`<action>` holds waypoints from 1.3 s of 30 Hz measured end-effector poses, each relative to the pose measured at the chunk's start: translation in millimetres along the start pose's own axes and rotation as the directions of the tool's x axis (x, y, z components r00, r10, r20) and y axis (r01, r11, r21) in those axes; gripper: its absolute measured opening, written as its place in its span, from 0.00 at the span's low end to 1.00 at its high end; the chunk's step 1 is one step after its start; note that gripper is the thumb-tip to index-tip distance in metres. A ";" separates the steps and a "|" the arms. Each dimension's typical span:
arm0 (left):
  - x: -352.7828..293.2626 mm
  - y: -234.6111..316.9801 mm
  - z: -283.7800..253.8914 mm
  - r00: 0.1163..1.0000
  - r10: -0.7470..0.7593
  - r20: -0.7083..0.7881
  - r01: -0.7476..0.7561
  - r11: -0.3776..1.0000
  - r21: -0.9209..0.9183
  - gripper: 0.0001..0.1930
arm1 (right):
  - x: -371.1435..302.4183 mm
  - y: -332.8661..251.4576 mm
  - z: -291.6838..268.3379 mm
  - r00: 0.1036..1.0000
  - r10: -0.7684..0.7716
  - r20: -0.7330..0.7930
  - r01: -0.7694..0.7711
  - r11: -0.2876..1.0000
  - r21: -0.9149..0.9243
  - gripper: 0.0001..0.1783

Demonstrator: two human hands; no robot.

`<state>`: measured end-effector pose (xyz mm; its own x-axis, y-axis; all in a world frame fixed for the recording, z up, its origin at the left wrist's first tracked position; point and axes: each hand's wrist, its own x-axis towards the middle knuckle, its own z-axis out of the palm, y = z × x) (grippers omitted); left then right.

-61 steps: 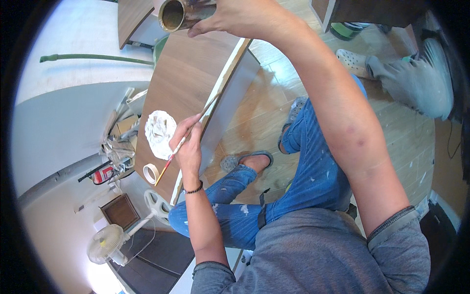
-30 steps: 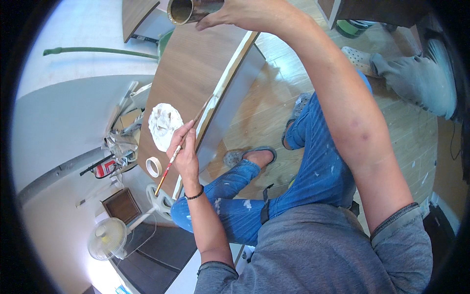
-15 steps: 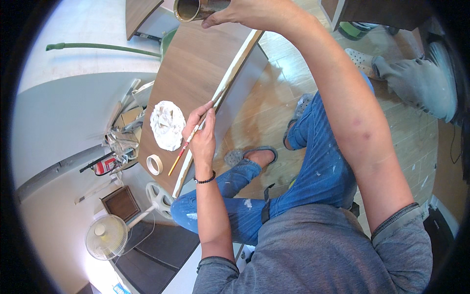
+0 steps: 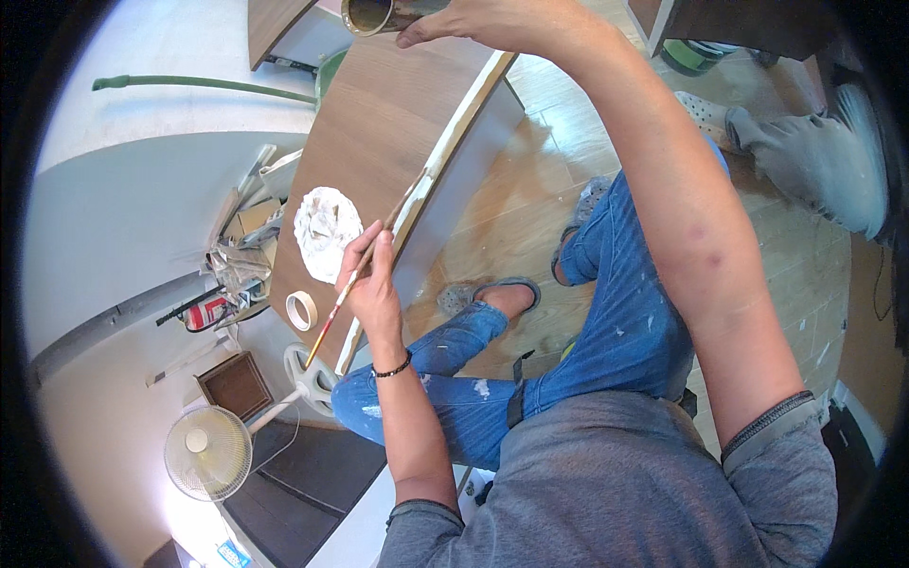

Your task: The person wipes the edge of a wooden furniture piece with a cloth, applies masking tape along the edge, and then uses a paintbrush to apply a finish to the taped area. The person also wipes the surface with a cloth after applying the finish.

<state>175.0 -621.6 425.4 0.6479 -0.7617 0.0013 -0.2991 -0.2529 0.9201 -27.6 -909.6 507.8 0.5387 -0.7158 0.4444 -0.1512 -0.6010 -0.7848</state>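
My left hand [image 4: 372,289] is closed round a thin paintbrush [image 4: 323,333] with a red and yellow handle end. Its bristle tip meets the narrow edge strip [image 4: 464,106], part white and part brown, of a wood-grain brown board [image 4: 379,118]. At the top of the view my right hand [image 4: 492,21] grips a round open can [image 4: 367,13], whose contents I cannot make out. A crumpled white cloth [image 4: 328,237] lies on the board left of the brush. Nearer to me, a roll of masking tape [image 4: 301,310] rests by the board's left edge.
A white standing fan [image 4: 208,454] is at the lower left, beside a framed brown panel [image 4: 235,386]. Clutter [image 4: 237,270] lines the left wall below a green pole [image 4: 204,87]. Another person's leg [image 4: 805,170] shows at the right, near a green bucket [image 4: 691,57].
My left hand has shifted back toward me and left, and the brush's handle end has moved with it. The tip stays at the edge strip. My right hand still holds the can.
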 end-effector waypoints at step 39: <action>-6.3 -31.4 -10.2 0.994 -0.016 -0.111 0.017 1.000 0.010 0.07 | 0.8 3.6 2.7 1.000 -0.008 0.021 0.008 1.000 0.002 0.26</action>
<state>187.5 -602.8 400.5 0.7264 -0.6866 0.0298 -0.2945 -0.2717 0.9162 -25.4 -911.4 504.2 0.5570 -0.7034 0.4416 -0.1455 -0.6061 -0.7819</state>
